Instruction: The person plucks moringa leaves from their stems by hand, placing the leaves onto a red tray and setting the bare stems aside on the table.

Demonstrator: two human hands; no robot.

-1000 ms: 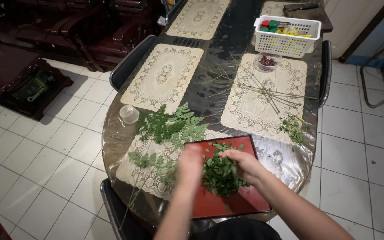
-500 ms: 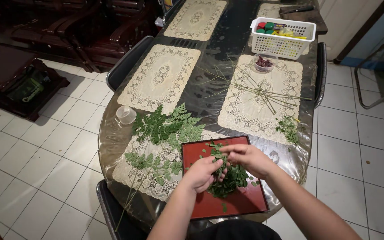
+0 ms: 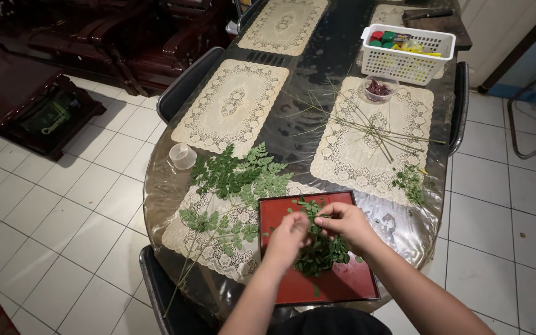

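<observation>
Both hands work over a red tray (image 3: 283,291) at the near end of a long dark table (image 3: 305,105) under a glossy clear cover. The left hand (image 3: 288,239) and right hand (image 3: 345,222) meet above a heap of small green leaves (image 3: 321,251) in the tray's middle; each pinches at a leafy sprig (image 3: 310,211) between them, fingers closed on it, though the exact grip is partly hidden. Left of the tray, leafy branches (image 3: 237,177) lie across a cream lace mat (image 3: 203,245), their bare ends hanging over the near edge. A small clear cup (image 3: 183,156) stands further left, near the table's rim. On the right far mat (image 3: 373,146) lie stripped stems (image 3: 373,127), with a small sprig clump (image 3: 410,183) at its near right corner. Beyond them stand a small bowl (image 3: 378,89) of dark red bits and a white basket (image 3: 407,56) of coloured items. More lace mats run toward the far end. Black chairs (image 3: 184,90) flank the table. The floor is white tile (image 3: 63,236); dark wooden furniture (image 3: 94,37) fills the far left.
</observation>
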